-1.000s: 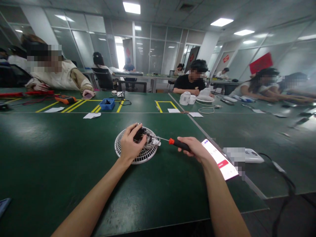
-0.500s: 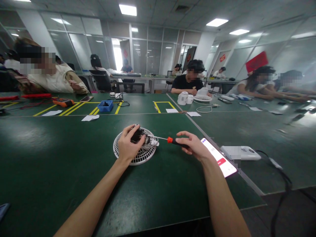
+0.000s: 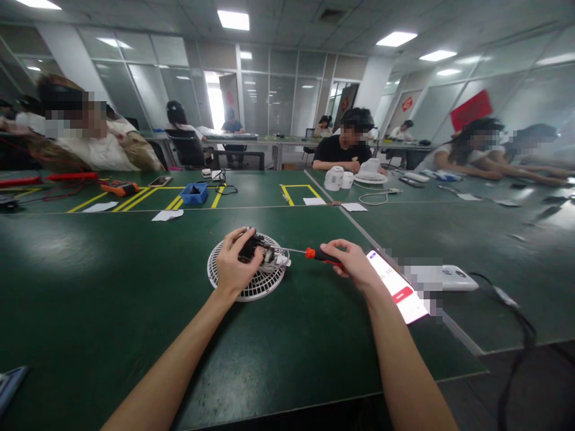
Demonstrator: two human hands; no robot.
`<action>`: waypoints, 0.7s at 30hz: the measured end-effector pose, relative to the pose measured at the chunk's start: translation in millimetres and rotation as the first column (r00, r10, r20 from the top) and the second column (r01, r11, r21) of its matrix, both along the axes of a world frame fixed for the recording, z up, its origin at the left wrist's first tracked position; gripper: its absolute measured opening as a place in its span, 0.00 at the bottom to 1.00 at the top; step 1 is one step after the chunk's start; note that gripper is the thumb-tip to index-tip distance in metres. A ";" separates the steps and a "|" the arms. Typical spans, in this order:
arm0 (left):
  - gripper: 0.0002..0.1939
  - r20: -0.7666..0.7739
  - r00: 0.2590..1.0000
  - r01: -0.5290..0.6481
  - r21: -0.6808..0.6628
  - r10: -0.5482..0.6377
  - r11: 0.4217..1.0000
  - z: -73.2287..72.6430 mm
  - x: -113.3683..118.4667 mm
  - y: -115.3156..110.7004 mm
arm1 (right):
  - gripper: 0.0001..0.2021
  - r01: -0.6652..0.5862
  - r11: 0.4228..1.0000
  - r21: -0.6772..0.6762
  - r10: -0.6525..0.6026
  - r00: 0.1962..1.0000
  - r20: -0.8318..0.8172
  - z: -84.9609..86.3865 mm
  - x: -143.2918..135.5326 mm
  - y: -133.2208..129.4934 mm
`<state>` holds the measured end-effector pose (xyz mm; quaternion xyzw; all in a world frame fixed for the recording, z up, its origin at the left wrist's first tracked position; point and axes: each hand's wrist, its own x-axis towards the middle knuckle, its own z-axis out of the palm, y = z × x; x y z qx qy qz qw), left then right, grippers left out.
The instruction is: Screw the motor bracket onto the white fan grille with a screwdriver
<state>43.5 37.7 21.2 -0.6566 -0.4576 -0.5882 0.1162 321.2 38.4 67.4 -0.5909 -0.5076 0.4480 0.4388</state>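
Observation:
My left hand (image 3: 236, 263) is wrapped round a dark motor unit (image 3: 250, 246) that sits on a round white fan grille (image 3: 258, 288). Pale wires and a small white connector (image 3: 282, 261) show at the unit's right side. In my right hand (image 3: 350, 263) is a screwdriver (image 3: 321, 255) with a black and red handle, its fingers closed on the handle. The shaft lies nearly level and points left into the motor unit; the tip is hidden among the parts. A lit phone (image 3: 398, 290) lies beside my right wrist.
A white device (image 3: 451, 278) with a black cable lies at the right. Farther back are a blue bin (image 3: 194, 193), an orange meter (image 3: 120, 188), paper slips (image 3: 167, 215) and white fan parts (image 3: 338, 178) before a person in black (image 3: 344, 152). Other people sit around the tables.
My right fingers have closed in on the screwdriver handle, where they were more spread before. The left hand and motor unit stay in place. The person at the left has lowered a hand.

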 end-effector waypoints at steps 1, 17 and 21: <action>0.18 0.007 1.000 -0.003 -0.004 0.003 1.000 -0.3 0.0 0.2 | 0.20 0.030 1.000 0.004 -0.030 0.999 0.021 0.5 -2.2 -0.3; 0.15 0.090 0.992 0.102 -0.163 -0.089 0.981 10.0 -4.4 4.8 | 0.19 0.009 0.993 0.117 -0.020 0.995 0.097 -3.6 0.2 5.0; 0.15 0.094 0.991 0.108 -0.194 -0.091 0.975 9.7 -4.5 5.1 | 0.20 -0.036 0.991 0.128 0.029 0.998 0.055 -4.6 1.4 4.7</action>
